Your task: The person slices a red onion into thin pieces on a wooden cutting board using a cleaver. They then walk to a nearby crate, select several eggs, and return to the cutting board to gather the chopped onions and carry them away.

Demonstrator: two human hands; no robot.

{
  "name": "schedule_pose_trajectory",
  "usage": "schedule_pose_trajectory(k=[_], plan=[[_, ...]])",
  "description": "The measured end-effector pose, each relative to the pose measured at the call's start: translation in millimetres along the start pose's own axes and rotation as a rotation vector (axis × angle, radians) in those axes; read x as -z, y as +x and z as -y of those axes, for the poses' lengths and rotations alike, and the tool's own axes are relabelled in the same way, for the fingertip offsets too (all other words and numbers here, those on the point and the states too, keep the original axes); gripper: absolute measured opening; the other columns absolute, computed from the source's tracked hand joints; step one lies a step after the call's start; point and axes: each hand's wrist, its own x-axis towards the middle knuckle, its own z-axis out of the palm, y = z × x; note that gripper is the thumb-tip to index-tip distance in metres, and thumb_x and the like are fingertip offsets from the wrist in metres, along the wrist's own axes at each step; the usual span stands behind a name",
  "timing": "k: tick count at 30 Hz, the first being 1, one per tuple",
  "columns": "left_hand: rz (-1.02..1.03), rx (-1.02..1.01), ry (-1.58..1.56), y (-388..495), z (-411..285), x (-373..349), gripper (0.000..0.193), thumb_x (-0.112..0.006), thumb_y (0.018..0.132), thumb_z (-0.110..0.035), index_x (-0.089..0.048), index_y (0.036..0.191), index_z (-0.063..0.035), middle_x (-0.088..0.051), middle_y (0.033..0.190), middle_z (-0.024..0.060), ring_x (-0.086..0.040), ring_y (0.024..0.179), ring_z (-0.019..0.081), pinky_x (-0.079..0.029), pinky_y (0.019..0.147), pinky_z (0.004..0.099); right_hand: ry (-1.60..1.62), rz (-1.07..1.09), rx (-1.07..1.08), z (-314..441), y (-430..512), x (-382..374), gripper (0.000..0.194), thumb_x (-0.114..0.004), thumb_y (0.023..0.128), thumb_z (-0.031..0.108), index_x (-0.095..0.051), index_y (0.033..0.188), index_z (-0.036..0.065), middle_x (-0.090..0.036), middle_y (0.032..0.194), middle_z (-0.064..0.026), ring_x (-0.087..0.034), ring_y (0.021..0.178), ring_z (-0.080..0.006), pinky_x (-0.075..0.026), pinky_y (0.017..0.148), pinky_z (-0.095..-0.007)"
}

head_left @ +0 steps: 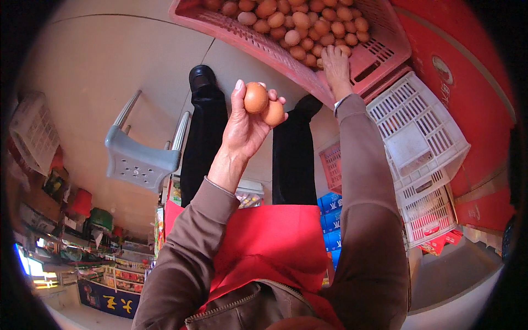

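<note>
Two brown eggs (264,104) rest in my left hand (243,128), held palm up in front of my legs with the fingers curled round them. My right hand (336,66) reaches over the near corner of a pink plastic crate (373,76). Its fingertips touch the loose brown eggs (301,20) piled inside. One egg (343,50) shows beside its fingers, and another peeks out by the thumb. The fingers' undersides are hidden, so whether they grip an egg cannot be made out.
A grey plastic stool (144,159) stands on the tiled floor (123,53) to my left. White slatted crates (418,123) are beside my right arm, along a red surface (462,74). Blue packages (331,222) lie by my right side. Stocked shelves (123,276) are at lower left.
</note>
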Motion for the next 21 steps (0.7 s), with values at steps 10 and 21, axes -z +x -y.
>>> schedule_pose_trajectory(k=[10,21], plan=[[-0.013,-0.008,0.001,4,2,1,0.048,-0.048,0.097,-0.059,-0.055,0.107,-0.0121,-0.058,0.101,0.0072,-0.057,0.106,0.0282,-0.050,0.093,0.0501,0.180,0.099,-0.165,27,3,-25,0.012,-0.057,0.088,0.017,-0.069,0.087,0.015,-0.072,0.076,-0.0057,-0.073,0.074,-0.0217,-0.058,0.059,-0.0354],[-0.053,0.004,0.003,8,4,-3,0.049,-0.049,0.096,-0.060,-0.055,0.106,-0.0118,-0.058,0.100,0.0076,-0.058,0.105,0.0288,-0.050,0.092,0.0499,0.146,0.053,-0.199,26,-6,-23,0.010,-0.057,0.088,0.013,-0.057,0.098,0.011,-0.068,0.080,-0.0105,-0.072,0.072,-0.0240,-0.058,0.056,-0.0344]])
